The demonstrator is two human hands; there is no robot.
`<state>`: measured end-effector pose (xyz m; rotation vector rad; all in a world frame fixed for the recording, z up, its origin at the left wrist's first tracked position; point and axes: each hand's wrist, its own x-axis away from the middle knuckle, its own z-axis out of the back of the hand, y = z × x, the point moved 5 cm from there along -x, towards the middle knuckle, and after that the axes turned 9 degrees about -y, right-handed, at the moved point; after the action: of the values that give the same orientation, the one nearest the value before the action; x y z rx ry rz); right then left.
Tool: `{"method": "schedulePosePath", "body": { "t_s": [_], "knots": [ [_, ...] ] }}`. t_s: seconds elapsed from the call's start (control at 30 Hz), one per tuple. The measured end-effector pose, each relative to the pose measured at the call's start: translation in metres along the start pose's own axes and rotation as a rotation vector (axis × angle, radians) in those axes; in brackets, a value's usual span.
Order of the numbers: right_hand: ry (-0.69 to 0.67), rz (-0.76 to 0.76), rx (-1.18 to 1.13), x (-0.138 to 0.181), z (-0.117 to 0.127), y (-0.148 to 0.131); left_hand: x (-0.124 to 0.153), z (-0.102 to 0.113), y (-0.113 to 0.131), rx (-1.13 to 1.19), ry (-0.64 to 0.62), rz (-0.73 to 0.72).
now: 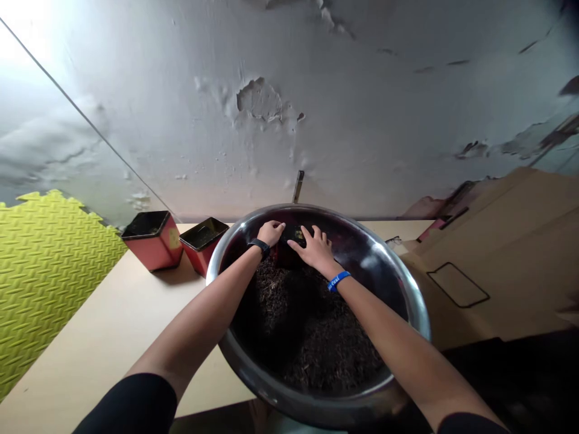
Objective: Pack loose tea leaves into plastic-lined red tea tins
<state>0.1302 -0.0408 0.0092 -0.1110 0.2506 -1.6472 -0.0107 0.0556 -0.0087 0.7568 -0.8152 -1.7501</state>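
A large metal bowl (420,307) holds dark, loose soil (335,355). Against its far inner wall stands a red plant pot (286,256) with a black rim, partly hidden by both hands. My left hand (270,232), a black band at its wrist, is closed with thumb and fingers on the pot's left side. Curved over the right side of the same pot is my right hand (316,248), thumb apart from the fingers, a blue wristband behind it. How full the pot is cannot be made out.
Two more red pots with black rims, one farther left (151,241) and one by the bowl (202,244), stand on the pale table (181,313). A yellow foam mat (54,265) lies left. Behind is a peeling wall (344,120); a cardboard box (502,253) stands right.
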Motion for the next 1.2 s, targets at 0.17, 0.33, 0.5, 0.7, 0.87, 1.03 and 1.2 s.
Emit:
{"method": "schedulePosePath", "body": {
  "t_s": [0.17,0.33,0.5,0.7,0.87,1.03,1.2],
  "knots": [
    [-0.088,0.045,-0.173,-0.006,-0.008,0.013,0.001,0.014,-0.008,0.024,-0.082,0.064],
    [-0.076,0.136,-0.224,-0.011,-0.008,0.02,0.009,0.017,0.0,0.061,-0.25,0.061],
    [-0.055,0.172,-0.248,-0.012,-0.009,0.019,0.018,0.025,0.017,0.096,-0.379,0.04],
    [-0.025,0.188,-0.235,-0.014,-0.009,0.018,0.018,0.032,0.021,-0.094,-0.338,-0.056],
    [-0.014,0.201,-0.231,-0.012,-0.008,0.018,0.012,0.019,0.011,-0.088,-0.232,-0.061],
    [-0.032,0.207,-0.21,-0.009,-0.007,0.015,0.009,0.011,0.003,-0.025,-0.224,0.006],
    [-0.035,0.184,-0.135,-0.006,-0.007,0.012,0.008,0.009,-0.005,0.132,-0.321,0.083]
  ]
}}
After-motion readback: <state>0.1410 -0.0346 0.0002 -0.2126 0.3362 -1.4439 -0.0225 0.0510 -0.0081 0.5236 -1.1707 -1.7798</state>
